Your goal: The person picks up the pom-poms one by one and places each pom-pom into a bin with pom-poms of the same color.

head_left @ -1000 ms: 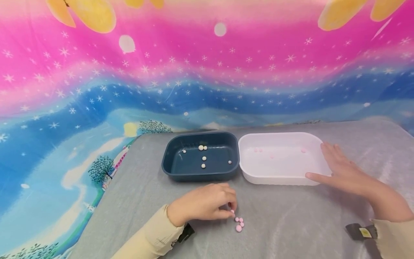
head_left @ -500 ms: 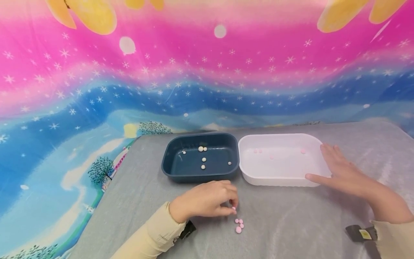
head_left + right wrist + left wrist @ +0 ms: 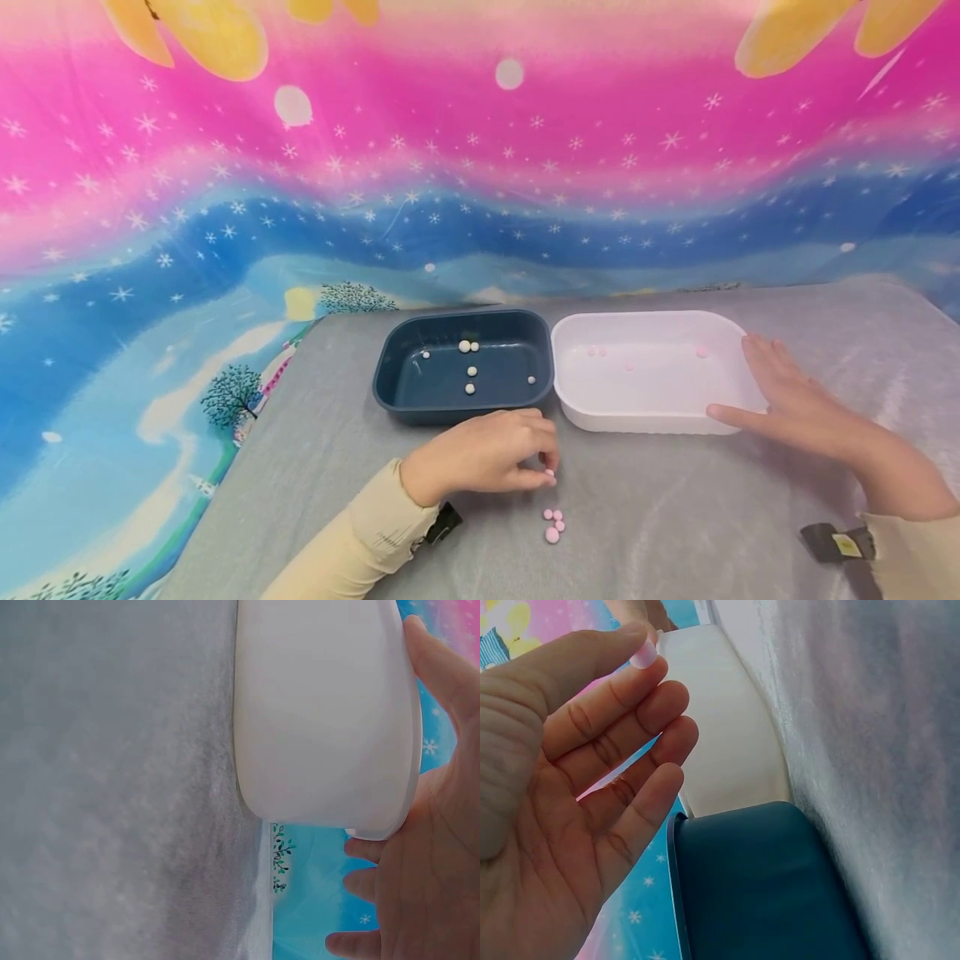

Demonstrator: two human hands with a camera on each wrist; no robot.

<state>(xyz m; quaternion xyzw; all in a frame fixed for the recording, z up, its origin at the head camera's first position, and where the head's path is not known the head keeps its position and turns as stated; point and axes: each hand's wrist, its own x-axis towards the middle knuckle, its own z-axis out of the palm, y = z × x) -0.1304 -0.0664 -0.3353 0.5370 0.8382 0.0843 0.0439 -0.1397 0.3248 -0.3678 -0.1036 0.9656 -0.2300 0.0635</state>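
Note:
Between thumb and index finger, my left hand [image 3: 491, 454] pinches a small pink ball [image 3: 643, 655], just in front of the dark blue tray. Its other fingers are loosely bent in the left wrist view. Below it on the cloth lies a cluster of several pink balls [image 3: 552, 535]. My right hand [image 3: 806, 406] rests against the right end of the white tray [image 3: 652, 422], thumb at the front rim and fingers spread along the side. Several pink balls [image 3: 702, 352] lie inside that tray. Several white balls [image 3: 472, 372] are scattered in the dark blue tray [image 3: 461, 414].
Both trays stand side by side, their ends meeting, on a grey plush cloth [image 3: 675, 517]. Behind them hangs a colourful printed backdrop [image 3: 480, 167] with snowflakes. Black straps show at both wrists, near the beige sleeves [image 3: 360, 533].
My left hand has lifted the pink ball away from the cluster and moved up and slightly right, toward the trays. The right hand stays at the white tray.

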